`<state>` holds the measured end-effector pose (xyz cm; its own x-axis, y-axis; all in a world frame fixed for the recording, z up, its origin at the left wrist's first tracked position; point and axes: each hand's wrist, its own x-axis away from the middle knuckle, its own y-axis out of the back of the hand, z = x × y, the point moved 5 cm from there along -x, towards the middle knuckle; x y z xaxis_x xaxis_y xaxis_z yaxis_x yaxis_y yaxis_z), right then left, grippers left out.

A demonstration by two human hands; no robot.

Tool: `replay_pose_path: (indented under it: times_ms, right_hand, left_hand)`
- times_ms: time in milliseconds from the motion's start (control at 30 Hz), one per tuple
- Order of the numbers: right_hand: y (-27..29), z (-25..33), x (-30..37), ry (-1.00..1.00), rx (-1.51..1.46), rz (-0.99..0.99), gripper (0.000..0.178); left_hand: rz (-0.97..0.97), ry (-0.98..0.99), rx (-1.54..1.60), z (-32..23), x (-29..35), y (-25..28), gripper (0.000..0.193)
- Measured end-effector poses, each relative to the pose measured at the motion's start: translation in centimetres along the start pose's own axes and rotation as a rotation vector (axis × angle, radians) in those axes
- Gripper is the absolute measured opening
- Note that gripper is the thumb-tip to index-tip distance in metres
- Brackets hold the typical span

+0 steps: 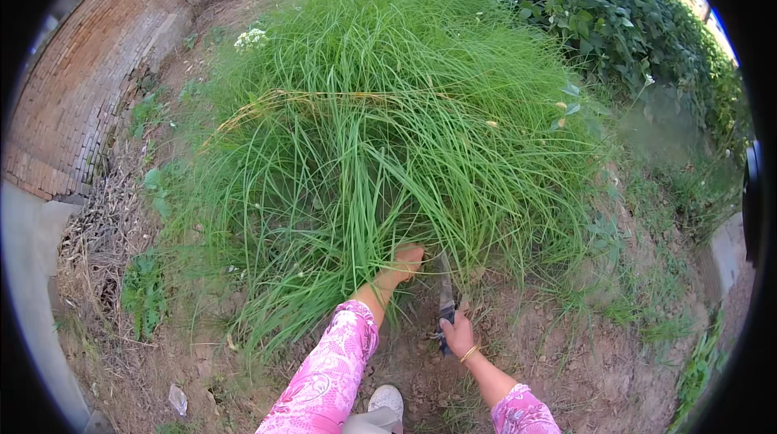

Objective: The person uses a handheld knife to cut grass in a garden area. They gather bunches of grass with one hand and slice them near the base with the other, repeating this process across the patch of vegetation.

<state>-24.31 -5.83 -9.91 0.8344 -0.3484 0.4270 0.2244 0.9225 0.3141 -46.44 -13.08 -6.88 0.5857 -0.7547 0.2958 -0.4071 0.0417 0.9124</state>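
Observation:
A dense clump of long green grass-like leaves [364,167] fills the middle of the head view, its blades drooping toward me. My left hand [407,258] reaches into its near base and looks closed around some of the leaves; grass partly covers the fingers. Long blades hang over the left wrist. Just to the right, my right hand [458,333] is wrapped around the dark handle of a knife [446,292]. Its metal blade points away from me, beside the left hand, with the far end among the stems.
Bare soil [558,337] borders the clump on the near side. A brick wall [97,70] and dry stalks [101,248] stand at the left. Dark leafy plants [599,13] grow at the far right. My shoe [387,398] is at the bottom, and a clear plastic scrap [177,399] lies lower left.

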Motion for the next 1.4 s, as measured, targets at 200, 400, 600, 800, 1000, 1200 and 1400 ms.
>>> replay_pose_path:
  times_ms: [200, 400, 600, 800, 1000, 1200, 1400]
  right_hand:
    - [-1.7, -1.6, -7.4, 0.040, 0.226, 0.019, 0.023]
    - [-1.7, -3.5, -10.2, 0.091, 0.363, 0.082, 0.036]
    - [0.4, 3.3, -4.2, -0.044, 0.326, 0.274, 0.039]
    - [3.0, 0.8, 0.7, -0.018, 0.449, 0.357, 0.025]
    - [8.7, 5.7, 4.4, -0.048, 0.749, 0.426, 0.018]
    - [13.7, 7.7, 6.9, 0.034, 1.014, 0.703, 0.017]
    - [19.5, 4.6, 6.4, 0.227, 1.104, 0.794, 0.019]
  left_hand:
    - [0.138, 0.137, 0.000, -0.2, 0.2, -0.8, 0.013]
    - [0.117, 0.137, 0.165, -0.3, 0.2, -1.0, 0.005]
    - [-0.044, -0.025, 0.012, 0.6, 0.0, -1.2, 0.009]
    - [0.101, 0.138, 0.068, 3.9, -0.4, -4.9, 0.028]
    - [0.100, 0.207, 0.022, 2.2, 0.4, -4.8, 0.034]
    - [0.283, 0.162, -0.191, 5.3, -1.7, -6.7, 0.015]
    - [0.357, 0.079, -0.330, 5.7, -0.6, -5.8, 0.017]
